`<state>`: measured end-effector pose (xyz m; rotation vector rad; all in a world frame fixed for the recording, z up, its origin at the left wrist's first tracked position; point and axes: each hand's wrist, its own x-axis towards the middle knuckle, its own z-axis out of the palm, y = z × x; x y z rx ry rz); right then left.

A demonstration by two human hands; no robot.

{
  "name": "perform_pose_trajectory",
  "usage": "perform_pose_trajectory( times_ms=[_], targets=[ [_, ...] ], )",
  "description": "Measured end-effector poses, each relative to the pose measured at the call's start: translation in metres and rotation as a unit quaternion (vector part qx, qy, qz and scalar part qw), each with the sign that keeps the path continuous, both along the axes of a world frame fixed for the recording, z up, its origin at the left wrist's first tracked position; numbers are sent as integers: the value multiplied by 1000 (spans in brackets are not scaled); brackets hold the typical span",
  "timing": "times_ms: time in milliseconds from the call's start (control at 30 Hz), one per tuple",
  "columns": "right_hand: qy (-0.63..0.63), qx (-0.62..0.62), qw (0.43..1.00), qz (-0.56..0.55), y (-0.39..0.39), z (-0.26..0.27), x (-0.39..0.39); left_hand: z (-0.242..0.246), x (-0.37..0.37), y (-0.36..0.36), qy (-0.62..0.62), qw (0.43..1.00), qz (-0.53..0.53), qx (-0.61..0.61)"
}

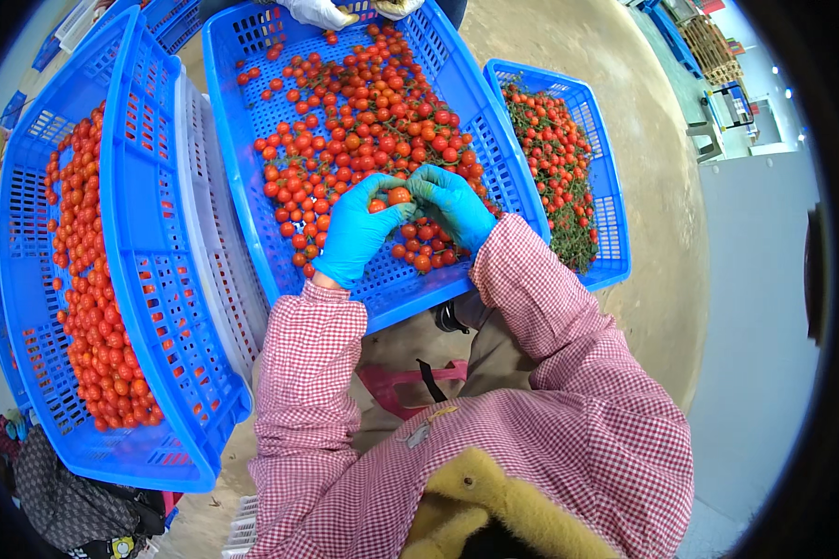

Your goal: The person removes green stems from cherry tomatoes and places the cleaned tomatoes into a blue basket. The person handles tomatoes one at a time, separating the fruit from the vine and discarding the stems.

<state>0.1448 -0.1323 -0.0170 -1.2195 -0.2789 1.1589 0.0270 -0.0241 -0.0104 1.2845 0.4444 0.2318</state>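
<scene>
My left hand [363,227], in a blue glove, is closed around a few red cherry tomatoes [399,195], which show between thumb and fingers. Touching it or nearly so, my right hand [449,202], gloved alike, has its fingertips bent together beside the tomatoes; whether it grips one or a stem is hidden. Both hands are over the near part of a blue perforated plastic crate [252,216], where many loose cherry tomatoes [363,150] lie with bits of green stem among them.
At the left a larger blue crate [122,209] holds loose tomatoes, beside a white crate [213,209]. A smaller blue crate [607,189] at the right has tomatoes on green stems [573,223]. Another person's gloved hands [319,12] are at the far rim. A pink stool [398,391] stands below.
</scene>
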Motion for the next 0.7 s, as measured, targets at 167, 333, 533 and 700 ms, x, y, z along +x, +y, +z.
perform_pose_trajectory(
  times_ms=[167, 333, 533, 700],
  targets=[
    [-131, -85, 987, 45, -1, -10, 22, 14, -7, 16, -106, 974, 13, -201],
    [-728, -109, 592, 328, -3, -51, 26, 21, -13, 29, -206, 921, 8, -331],
    [-783, -50, 454, 422, 1, -79, 19, 17, -14, 30, -177, 930, 38, -320],
    [-595, -90, 701, 383, 0, -60, 36, 15, -14, 33, -100, 957, 92, -255]
  ],
)
